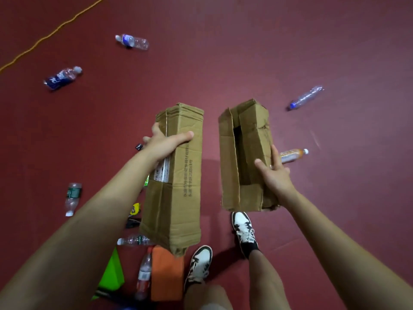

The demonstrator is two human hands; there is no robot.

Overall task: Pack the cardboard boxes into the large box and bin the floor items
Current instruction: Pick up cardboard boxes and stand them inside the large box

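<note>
two held cardboard boxes (173, 173), scattered bottles (131, 41)

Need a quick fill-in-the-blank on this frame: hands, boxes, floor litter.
The left hand lays its ___ across the long printed brown cardboard box.
The right hand holds the shorter brown cardboard box, so each hand carries ___ box.
The clear plastic bottle of orange drink lies on the dark ___ floor.
Missing: thumb; one; red.
</note>
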